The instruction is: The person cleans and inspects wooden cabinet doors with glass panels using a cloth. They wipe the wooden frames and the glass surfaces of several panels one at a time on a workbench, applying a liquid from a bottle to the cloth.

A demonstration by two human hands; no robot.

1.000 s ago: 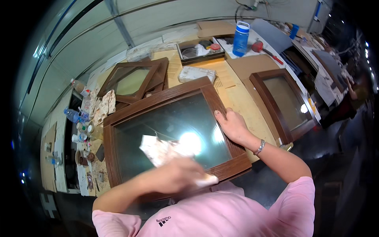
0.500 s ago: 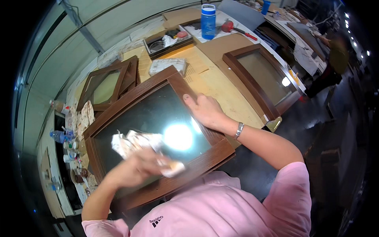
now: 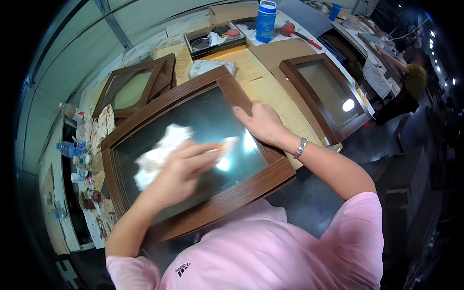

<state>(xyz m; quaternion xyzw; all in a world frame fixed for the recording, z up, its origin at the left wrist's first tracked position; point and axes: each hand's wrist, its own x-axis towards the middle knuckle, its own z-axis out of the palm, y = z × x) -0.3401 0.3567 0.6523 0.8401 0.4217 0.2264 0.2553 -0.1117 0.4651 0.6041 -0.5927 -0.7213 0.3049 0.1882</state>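
Note:
A brown wood-framed glass door (image 3: 212, 212) lies tilted across the near side of the table, against my body. My right hand (image 3: 265, 124) grips its right rail, thumb on top and fingers over the outer edge. Over the middle of the glass, my left hand (image 3: 179, 171) holds a crumpled white rag (image 3: 162, 150), blurred by motion. A small whitish piece with a yellowish patch (image 3: 228, 145) pokes out at its fingertips; whether it belongs to the rag I cannot tell. Bright light reflects off the pane.
More framed glass doors lie at the left (image 3: 108, 94) and right (image 3: 333, 96). Behind are a white-wrapped block (image 3: 211, 67), a tool tray (image 3: 217, 50), a blue bottle (image 3: 266, 23) and a red-headed tool (image 3: 288, 30). Several bottles line the left edge. A person (image 3: 413, 79) works far right.
My left hand with the rag has swept away from the door's near rail toward the middle of the glass. My right hand keeps its grip, and the view has shifted slightly.

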